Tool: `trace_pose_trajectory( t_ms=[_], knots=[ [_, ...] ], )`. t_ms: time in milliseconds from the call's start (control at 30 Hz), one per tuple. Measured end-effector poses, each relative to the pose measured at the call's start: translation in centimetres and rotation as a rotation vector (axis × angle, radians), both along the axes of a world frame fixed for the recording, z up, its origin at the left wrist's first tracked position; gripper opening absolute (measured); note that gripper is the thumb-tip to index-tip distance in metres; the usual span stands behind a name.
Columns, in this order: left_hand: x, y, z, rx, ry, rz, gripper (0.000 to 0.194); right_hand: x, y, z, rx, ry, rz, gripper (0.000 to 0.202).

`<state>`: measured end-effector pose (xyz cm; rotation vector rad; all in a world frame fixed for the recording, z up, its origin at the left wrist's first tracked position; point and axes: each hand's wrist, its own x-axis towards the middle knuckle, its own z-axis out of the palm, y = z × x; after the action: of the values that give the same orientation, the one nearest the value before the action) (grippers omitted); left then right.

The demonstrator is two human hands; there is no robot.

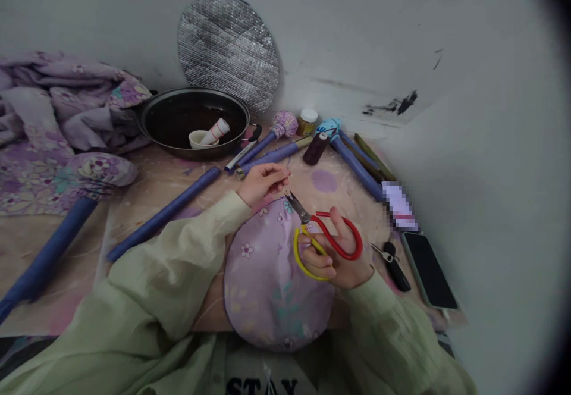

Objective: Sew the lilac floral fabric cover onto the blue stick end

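My right hand (341, 258) is wrapped round a pair of scissors (303, 212), one handle loop red and the other yellow. Their dark blades are slightly apart and point up to the left, close to the fingertips of my left hand (266, 182). Thumb and fingers of that hand are pinched together; what is between them is too fine to make out. Beneath both hands lies a rounded piece of lilac floral cloth (263, 276), its lower edge reaching past the table edge toward my lap.
Behind stand a pan (154, 145) holding a small white cup (196, 140), a thread spool (314, 150) and a jar (307, 122). Several blue-wrapped sticks (167, 212) lie around. Floral fabric (40, 121) is heaped left; keys (386, 253) and a phone (430, 273) lie right, near the wall.
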<state>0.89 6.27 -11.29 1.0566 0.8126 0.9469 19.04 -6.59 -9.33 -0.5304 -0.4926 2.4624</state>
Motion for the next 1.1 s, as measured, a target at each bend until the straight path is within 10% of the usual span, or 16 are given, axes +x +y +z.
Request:
trace_pose_trajectory(
  t_ms=[1100],
  knots=[
    [-0.01, -0.30, 0.73, -0.030, 0.015, -0.001, 0.017, -0.74, 0.91, -0.30, 0.024, -0.053, -0.073, 0.074]
  ],
)
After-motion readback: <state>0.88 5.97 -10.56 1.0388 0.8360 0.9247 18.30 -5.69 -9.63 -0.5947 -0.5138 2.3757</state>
